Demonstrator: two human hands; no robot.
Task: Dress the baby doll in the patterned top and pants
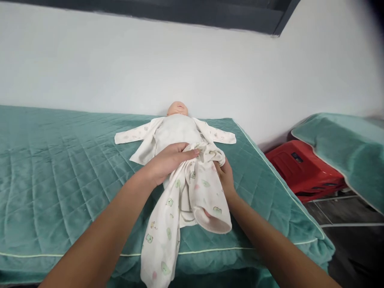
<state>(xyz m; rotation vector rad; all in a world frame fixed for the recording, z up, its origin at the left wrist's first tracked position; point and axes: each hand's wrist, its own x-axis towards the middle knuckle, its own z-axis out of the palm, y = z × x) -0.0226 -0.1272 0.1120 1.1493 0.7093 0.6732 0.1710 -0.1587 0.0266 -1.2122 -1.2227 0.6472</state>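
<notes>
We are holding a pair of white baby pants (169, 208) with both hands, over the near part of a green quilted bed cover (75, 180). Our left hand (168, 162) is pinching the bunched-up waistband, with its thumb lying on top and its other fingers curling out of sight behind the cloth. Our right hand (226, 178) is gripping the other side of the same bunch, and the cloth is hiding most of its fingers. Little green animals and pink spots are dotting the pants. One leg is hanging down over the bed's front edge. The other leg is pointing toward us with its end wide open, and something pinkish is peeking out from inside, but we are not seeing enough to tell what it is.

Just past our hands, a baby doll (177, 108) is lying on its back, with its head near the white wall (120, 60). It is wearing a white printed jacket (132, 135), which is spreading open at the front, and both sleeves are stretching out sideways. To the right of the bed, a red plastic case (300, 166) is sitting low down, partly under another green cover (345, 148). A dark window frame (180, 16) is running along the top.
</notes>
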